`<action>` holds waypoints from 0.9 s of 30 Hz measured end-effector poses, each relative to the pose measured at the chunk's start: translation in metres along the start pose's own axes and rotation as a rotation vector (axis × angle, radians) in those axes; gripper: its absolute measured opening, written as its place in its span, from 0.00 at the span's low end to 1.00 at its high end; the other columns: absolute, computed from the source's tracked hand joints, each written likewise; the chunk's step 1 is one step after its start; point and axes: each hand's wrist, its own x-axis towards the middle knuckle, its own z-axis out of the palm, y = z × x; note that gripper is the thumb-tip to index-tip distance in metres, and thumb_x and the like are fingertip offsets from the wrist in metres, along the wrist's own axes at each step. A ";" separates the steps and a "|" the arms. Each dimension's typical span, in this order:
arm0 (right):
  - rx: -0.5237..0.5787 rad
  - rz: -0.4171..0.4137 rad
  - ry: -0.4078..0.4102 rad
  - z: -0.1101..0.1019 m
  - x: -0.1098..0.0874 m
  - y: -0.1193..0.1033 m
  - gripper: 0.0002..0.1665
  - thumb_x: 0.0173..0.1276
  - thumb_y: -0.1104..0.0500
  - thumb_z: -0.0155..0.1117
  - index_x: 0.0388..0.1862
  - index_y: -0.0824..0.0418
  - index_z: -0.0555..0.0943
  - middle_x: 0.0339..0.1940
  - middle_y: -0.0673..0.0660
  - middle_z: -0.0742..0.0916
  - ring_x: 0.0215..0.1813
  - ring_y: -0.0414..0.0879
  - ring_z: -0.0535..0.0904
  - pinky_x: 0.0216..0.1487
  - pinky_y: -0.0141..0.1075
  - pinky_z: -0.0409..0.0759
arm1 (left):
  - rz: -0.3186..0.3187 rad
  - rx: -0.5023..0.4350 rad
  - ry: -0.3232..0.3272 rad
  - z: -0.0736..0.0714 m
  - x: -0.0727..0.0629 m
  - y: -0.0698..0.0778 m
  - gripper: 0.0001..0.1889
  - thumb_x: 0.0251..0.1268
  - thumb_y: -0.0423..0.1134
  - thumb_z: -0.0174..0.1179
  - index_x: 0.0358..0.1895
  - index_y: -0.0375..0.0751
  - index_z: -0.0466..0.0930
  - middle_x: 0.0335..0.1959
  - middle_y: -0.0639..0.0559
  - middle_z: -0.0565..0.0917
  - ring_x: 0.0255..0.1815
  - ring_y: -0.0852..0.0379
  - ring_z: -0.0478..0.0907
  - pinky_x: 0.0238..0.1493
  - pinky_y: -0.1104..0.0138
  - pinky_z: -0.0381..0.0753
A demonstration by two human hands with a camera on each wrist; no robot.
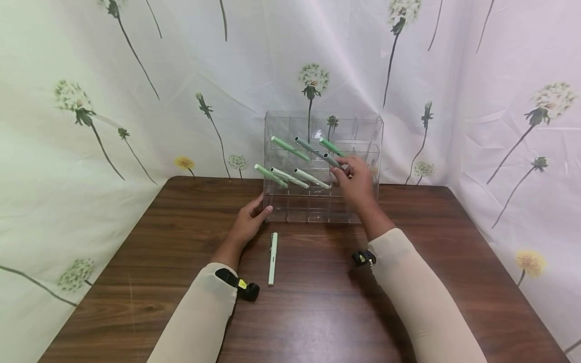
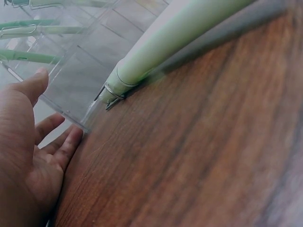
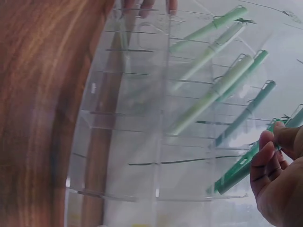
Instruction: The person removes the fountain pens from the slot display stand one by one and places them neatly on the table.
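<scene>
A clear acrylic pen rack [image 1: 317, 202] with tiered compartments stands at the back of the table. My right hand [image 1: 356, 182] pinches a grey-green pen [image 1: 331, 160] in front of its right part; in the right wrist view that pen [image 3: 233, 180] slants down from the fingertips, its lower end overlapping the rack. My left hand [image 1: 248, 221] holds the rack's lower left corner, thumb at the front and fingers round the side. Green, grey and pale pens lean in the rack, among them a bright green pen [image 1: 331, 146] just behind the held one.
A pale green pen [image 1: 273, 259] with a clip lies on the brown wooden table [image 1: 313, 312], just right of the left forearm. Behind the rack hangs a white cloth [image 1: 254, 65] printed with dandelions. The rack's bottom row shows no pens.
</scene>
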 end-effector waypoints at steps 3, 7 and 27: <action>-0.017 -0.051 0.020 -0.003 0.001 -0.005 0.12 0.77 0.64 0.73 0.55 0.67 0.90 0.51 0.63 0.87 0.36 0.41 0.76 0.32 0.20 0.75 | -0.008 -0.007 0.002 0.000 0.000 -0.001 0.34 0.84 0.41 0.64 0.87 0.49 0.63 0.87 0.41 0.65 0.84 0.36 0.69 0.81 0.44 0.71; 0.010 -0.084 0.028 -0.005 0.001 -0.010 0.11 0.76 0.66 0.74 0.53 0.69 0.90 0.53 0.64 0.88 0.36 0.38 0.78 0.34 0.18 0.78 | -0.023 -0.011 0.006 0.001 0.001 -0.001 0.34 0.85 0.39 0.62 0.87 0.47 0.62 0.88 0.40 0.64 0.85 0.35 0.67 0.82 0.43 0.69; 0.170 -0.176 -0.059 -0.007 -0.030 -0.031 0.35 0.77 0.72 0.69 0.80 0.67 0.72 0.48 0.67 0.85 0.30 0.57 0.85 0.29 0.28 0.84 | -0.027 -0.013 -0.001 0.001 0.002 -0.001 0.35 0.84 0.40 0.63 0.88 0.49 0.62 0.88 0.40 0.64 0.85 0.35 0.67 0.82 0.42 0.69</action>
